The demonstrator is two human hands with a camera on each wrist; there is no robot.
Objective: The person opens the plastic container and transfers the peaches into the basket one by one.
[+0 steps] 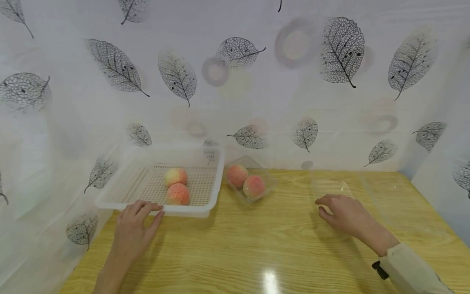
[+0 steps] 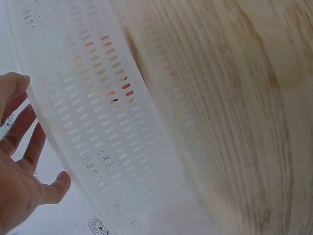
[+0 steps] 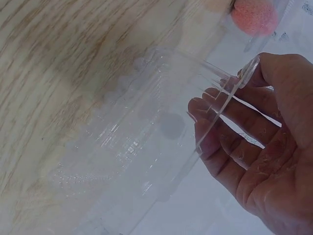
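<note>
My left hand [image 1: 134,230] holds the near rim of a white perforated plastic basket [image 1: 214,196], fingers over the edge and thumb in front. Two red-yellow peaches [image 1: 178,194] lie in this basket. In the right wrist view my right hand [image 3: 264,142] pinches the rim of a clear plastic box [image 3: 132,142], its fingers partly seen through the plastic. From the head view that box is hard to make out against the table. Between the hands, another clear plastic box [image 1: 269,179] contains two peaches [image 1: 254,186].
A wood-grain table [image 1: 220,257] lies under everything. Further right, a large transparent sheet-like thing [image 1: 396,196] is faintly visible on it. A pale curtain [image 1: 235,102] with printed leaves hangs along the back and sides.
</note>
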